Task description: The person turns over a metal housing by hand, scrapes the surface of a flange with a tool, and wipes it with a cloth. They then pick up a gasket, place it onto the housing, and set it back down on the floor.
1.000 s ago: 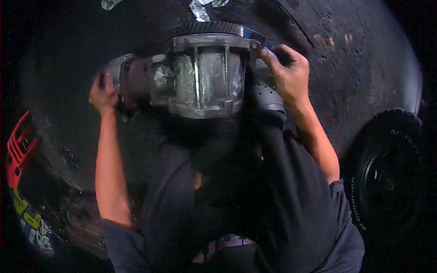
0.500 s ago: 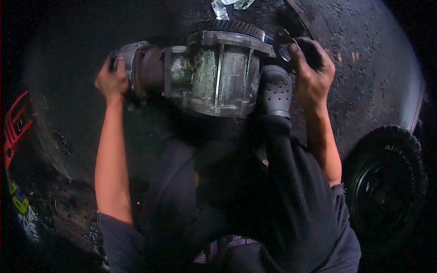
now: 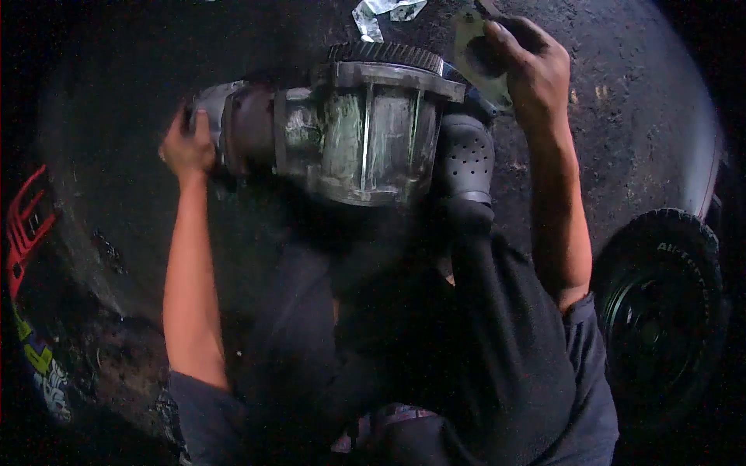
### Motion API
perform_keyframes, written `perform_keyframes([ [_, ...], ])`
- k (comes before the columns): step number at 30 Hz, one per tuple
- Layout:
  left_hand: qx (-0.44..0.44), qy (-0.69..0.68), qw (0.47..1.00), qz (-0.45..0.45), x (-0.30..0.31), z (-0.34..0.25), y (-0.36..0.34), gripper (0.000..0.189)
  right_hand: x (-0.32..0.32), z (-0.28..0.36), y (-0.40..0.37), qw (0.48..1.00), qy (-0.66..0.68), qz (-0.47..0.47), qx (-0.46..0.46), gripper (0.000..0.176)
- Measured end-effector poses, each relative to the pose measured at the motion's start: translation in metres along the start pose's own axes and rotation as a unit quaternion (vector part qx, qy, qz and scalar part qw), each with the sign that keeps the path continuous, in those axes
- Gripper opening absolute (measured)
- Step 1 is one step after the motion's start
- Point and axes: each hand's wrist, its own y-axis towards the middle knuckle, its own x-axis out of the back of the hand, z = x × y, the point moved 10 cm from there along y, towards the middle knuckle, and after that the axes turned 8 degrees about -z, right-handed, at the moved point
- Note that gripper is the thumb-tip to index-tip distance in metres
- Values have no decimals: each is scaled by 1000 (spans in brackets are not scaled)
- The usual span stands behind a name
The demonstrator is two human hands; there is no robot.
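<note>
A grimy metal differential housing (image 3: 381, 144) lies on its side on the dark floor between my hands. A toothed ring gear (image 3: 388, 53) shows at its far edge. My left hand (image 3: 189, 144) is closed round the lighter end piece (image 3: 221, 113) at the housing's left. My right hand (image 3: 536, 74) is raised beyond the housing's right side. Its thumb and fingers pinch a thin, flat, greenish piece (image 3: 468, 39), blurred and partly in shadow, whose kind I cannot make out.
My clog-covered foot (image 3: 466, 159) stands against the housing's right side. A tyre (image 3: 660, 303) lies at the lower right. Crumpled pale scraps (image 3: 373, 19) are on the floor beyond the gear. A red frame-like object (image 3: 27, 225) is at the left edge.
My right hand has moved up and away from me with the flat piece, which now shows its broad side. The housing appears slightly lower and further left; my left hand keeps its hold.
</note>
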Motion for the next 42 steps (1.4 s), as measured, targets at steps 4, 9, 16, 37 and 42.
perform_keyframes([
  [4,87,-57,994,19,0,0,-5,45,43,-42,-8,994,-45,-83,-48,27],
  [9,54,-31,998,7,2,-3,-3,45,78,-92,-35,974,22,-186,-125,19],
  [16,-30,-41,998,-22,-3,-1,2,44,3,-19,-10,994,-57,35,-85,23],
  [37,23,-57,998,15,8,-6,-6,49,-102,-9,21,841,-356,408,7,28],
  [42,32,-46,998,37,-2,9,-7,51,-107,-15,17,797,-388,456,-80,22],
])
